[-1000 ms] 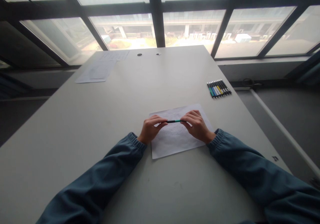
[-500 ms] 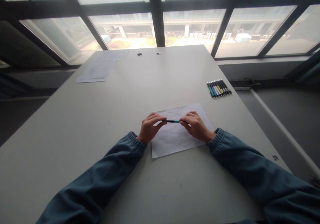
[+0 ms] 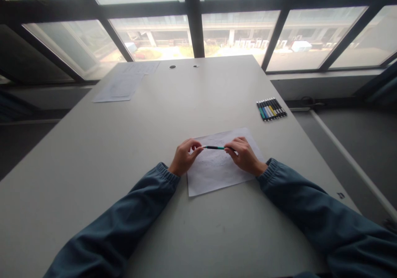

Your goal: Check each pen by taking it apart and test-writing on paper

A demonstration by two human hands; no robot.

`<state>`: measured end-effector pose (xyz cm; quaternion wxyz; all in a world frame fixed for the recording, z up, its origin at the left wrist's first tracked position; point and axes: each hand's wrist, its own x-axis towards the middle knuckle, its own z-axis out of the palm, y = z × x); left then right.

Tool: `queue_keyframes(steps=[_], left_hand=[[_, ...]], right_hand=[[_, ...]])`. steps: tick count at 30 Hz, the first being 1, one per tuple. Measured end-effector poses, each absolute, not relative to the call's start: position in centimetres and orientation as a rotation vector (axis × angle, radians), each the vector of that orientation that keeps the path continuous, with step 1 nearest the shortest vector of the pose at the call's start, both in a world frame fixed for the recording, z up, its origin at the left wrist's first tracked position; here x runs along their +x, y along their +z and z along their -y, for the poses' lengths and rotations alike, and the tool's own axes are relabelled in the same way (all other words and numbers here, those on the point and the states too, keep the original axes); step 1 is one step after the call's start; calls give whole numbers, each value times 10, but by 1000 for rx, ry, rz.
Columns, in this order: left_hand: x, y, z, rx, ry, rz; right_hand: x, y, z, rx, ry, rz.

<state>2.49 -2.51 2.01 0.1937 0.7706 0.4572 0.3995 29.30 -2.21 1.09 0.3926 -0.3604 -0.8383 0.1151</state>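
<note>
A pen [image 3: 214,148] with a dark grip and green parts is held level above a sheet of paper [image 3: 214,179]. My left hand [image 3: 183,157] is closed, its thumb and finger pinching at the pen's silvery tip end. At the other end, my right hand [image 3: 245,157] grips the green part between thumb and fingers, hiding the rest of the barrel. Faint pencil-like marks show on the paper under the hands.
A row of several pens [image 3: 271,109] with green, blue, white, yellow and black parts lies near the table's right edge. More paper sheets [image 3: 119,86] lie at the far left of the white table [image 3: 124,146]. Two round holes are near the back edge, before the windows.
My left hand has shifted slightly left along the pen, uncovering more of its silvery tip. The pen has risen a little in view. My right hand stays nearly still.
</note>
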Motion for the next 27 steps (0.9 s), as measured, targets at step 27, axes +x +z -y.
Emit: queue_keyframes(steps=[27], left_hand=[[25,15,26,2336,1091,-1151]], right_hand=[[292,12,23,-820,311,2186]])
